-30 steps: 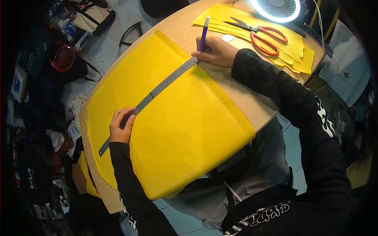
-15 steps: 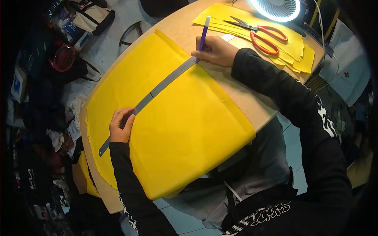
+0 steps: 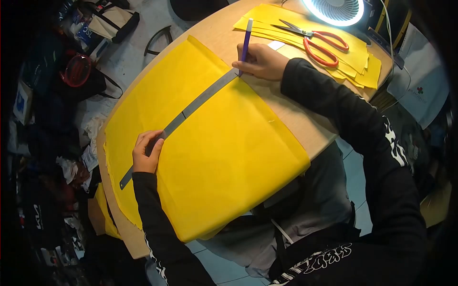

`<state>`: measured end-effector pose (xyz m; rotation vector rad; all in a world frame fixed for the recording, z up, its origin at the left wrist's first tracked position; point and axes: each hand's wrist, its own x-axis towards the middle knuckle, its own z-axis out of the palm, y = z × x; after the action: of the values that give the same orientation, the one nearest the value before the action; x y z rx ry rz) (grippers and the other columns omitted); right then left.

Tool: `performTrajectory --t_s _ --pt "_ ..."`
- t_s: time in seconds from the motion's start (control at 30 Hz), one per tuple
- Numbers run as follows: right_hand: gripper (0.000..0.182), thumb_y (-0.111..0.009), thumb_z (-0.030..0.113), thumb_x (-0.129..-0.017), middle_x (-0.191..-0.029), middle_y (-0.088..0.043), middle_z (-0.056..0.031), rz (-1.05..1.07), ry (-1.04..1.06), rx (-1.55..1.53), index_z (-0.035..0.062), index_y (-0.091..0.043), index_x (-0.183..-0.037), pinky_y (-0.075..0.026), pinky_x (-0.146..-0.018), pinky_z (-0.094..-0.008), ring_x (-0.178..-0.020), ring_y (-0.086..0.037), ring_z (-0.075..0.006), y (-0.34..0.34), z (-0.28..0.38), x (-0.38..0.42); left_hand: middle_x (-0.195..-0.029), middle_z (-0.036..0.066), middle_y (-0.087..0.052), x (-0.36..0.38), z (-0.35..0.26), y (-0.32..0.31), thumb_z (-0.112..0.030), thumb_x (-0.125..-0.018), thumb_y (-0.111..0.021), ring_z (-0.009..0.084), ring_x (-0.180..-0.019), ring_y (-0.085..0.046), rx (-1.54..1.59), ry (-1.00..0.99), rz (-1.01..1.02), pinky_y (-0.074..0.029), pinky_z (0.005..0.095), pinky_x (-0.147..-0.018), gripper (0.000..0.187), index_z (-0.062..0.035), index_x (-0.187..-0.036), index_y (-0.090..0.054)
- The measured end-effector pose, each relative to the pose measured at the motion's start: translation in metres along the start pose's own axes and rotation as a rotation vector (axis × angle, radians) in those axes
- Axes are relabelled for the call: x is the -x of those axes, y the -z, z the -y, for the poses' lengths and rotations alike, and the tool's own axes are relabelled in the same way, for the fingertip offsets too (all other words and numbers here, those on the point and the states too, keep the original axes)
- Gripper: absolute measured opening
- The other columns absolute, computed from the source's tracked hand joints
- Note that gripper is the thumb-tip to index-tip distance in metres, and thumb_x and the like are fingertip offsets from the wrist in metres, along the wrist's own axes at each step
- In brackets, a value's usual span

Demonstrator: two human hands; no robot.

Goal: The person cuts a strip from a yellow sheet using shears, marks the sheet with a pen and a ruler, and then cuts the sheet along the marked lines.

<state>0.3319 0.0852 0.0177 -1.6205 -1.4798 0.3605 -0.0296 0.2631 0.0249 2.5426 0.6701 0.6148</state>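
Nearest to me, the big yellow sheet (image 3: 210, 152) covers most of the round wooden tabletop (image 3: 305, 131) and droops over its near edge above my lap. My left hand (image 3: 147, 152) lies flat on that sheet with the fingers spread, pressing down the near part of the long metal ruler (image 3: 186, 119); this grip is apart, clamped on nothing, just bearing on the steel. The ruler runs diagonally away from that hand, its lower end sticking out just past my wrist, its far end reaching the sheet's far edge. There my right hand (image 3: 261, 62) has its grip closed around a purple pen (image 3: 246, 40), held nearly upright, the tip down at the ruler's far end where sheet meets bare wood. Beyond that hand lies a stack of yellow cut sheets (image 3: 353, 59) with orange-handled scissors (image 3: 319, 45) on top, well apart from the pen. Farthest off, a round lit lamp (image 3: 336, 9) glows at the tabletop's rim.
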Motion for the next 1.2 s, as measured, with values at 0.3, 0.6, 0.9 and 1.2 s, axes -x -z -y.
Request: performTrajectory --t_s 0.3,0.6,0.9,1.2 --pt "0.028 -0.063 0.027 -0.090 -0.073 -0.064 -0.0131 -0.009 0.032 -0.058 0.0012 -0.056 -0.084 -0.046 -0.061 -0.0299 -0.065 -0.061 -0.0225 -0.0005 -0.0009 0.0003 -0.108 0.010 -0.062 0.0003 -0.0002 0.0004 -0.012 -0.086 -0.064 0.0220 -0.102 -0.058 -0.002 -0.006 0.002 -0.044 0.0302 -0.092 0.022 -0.0027 -0.106 -0.066" --pt "0.027 -0.063 0.027 -0.090 -0.072 -0.063 -0.0132 -0.008 0.040 -0.034 0.0011 -0.057 -0.084 -0.047 -0.061 -0.0297 -0.064 -0.061 -0.0237 -0.0012 -0.0039 -0.0011 -0.108 0.010 -0.062 0.0001 -0.0014 0.0000 -0.011 -0.086 -0.064 0.0220 -0.102 -0.058 0.010 0.005 0.003 -0.044 0.0305 -0.092 0.022 -0.0024 -0.106 -0.066" --pt "0.028 -0.064 0.028 -0.090 -0.072 -0.064 -0.0123 -0.013 0.033 -0.029 0.0013 -0.057 -0.084 -0.046 -0.060 -0.0297 -0.063 -0.060 -0.0212 -0.0020 -0.0038 -0.0013 -0.107 0.009 -0.063 0.0002 -0.0017 -0.0001 -0.011 -0.085 -0.064 0.0224 -0.101 -0.059 0.005 -0.003 -0.011 -0.045 0.0303 -0.090 0.021 -0.0041 -0.105 -0.067" --pt "0.028 -0.064 0.029 -0.090 -0.071 -0.063 -0.0126 -0.016 0.032 -0.029 0.0017 -0.056 -0.085 -0.046 -0.060 -0.0302 -0.063 -0.060 -0.0228 -0.0020 -0.0052 -0.0013 -0.107 0.009 -0.063 0.0003 0.0004 -0.0011 -0.013 -0.085 -0.065 0.0231 -0.100 -0.060 0.009 0.008 -0.020 -0.046 0.0306 -0.090 0.021 -0.0053 -0.104 -0.067"
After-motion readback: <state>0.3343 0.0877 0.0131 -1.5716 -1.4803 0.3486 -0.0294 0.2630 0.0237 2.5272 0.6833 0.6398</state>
